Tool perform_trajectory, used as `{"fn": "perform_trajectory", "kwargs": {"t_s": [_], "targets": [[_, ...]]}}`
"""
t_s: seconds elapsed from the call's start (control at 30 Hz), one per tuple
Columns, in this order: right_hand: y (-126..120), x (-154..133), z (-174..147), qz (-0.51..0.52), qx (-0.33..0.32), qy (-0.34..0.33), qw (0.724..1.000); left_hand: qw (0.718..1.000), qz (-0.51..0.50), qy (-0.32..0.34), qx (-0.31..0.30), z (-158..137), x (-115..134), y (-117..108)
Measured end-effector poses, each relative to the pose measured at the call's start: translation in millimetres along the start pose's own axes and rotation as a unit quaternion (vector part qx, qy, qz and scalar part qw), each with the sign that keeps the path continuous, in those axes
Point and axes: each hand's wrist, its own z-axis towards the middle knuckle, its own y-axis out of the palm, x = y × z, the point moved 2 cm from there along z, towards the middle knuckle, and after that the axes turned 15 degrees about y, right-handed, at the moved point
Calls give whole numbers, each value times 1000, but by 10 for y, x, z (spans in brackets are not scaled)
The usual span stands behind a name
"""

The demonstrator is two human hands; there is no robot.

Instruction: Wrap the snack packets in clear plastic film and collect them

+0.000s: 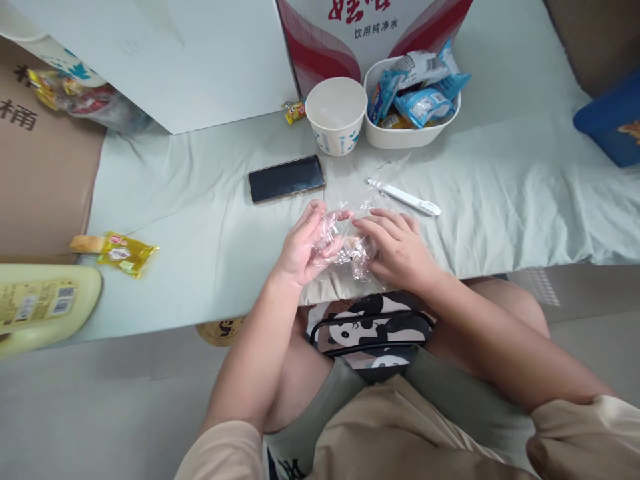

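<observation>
Crinkled clear plastic film (pixel 361 250) is bunched between my two hands at the front edge of the cloth-covered surface. My left hand (pixel 307 243) is closed on its left side, fingers curled round it. On the other side my right hand (pixel 400 250) is closed on the film too, its fingers bent over the top. Something pale shows within the film, but I cannot make out what it is. Just beyond my right hand lies a slim white tool (pixel 407 199), perhaps a cutter. A dark phone (pixel 287 179) rests beyond my left hand.
Behind stand a paper cup (pixel 336 123), a white tub (pixel 405 139) of blue snack packets and a printed carton (pixel 327 43). A yellow wrapper with bread (pixel 129 253) and a yellow bottle (pixel 47 303) lie left. A blue container (pixel 610 120) is at the right.
</observation>
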Motion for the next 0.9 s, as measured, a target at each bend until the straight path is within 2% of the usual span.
{"fn": "perform_trajectory", "kwargs": {"t_s": [0.1,0.27,0.43,0.6,0.7,0.8,0.9], "targets": [[-9,45,16,15,8,15,1000,1000,4,14,21,17,63,-38],[-75,159,91,89,25,41,995,990,12,83,113,113,148,-188],[-150,362,132,106,113,129,979,971,-10,106,214,163,178,-323],[-300,532,211,145,185,216,948,972,-15,111,206,139,260,-399],[-543,529,505,67,202,196,957,973,-19,122,195,135,275,-428],[-821,473,995,-48,185,146,971,975,-22,131,178,145,271,-440],[-980,433,1476,-128,150,162,967,977,-23,131,166,142,274,-445]]}}
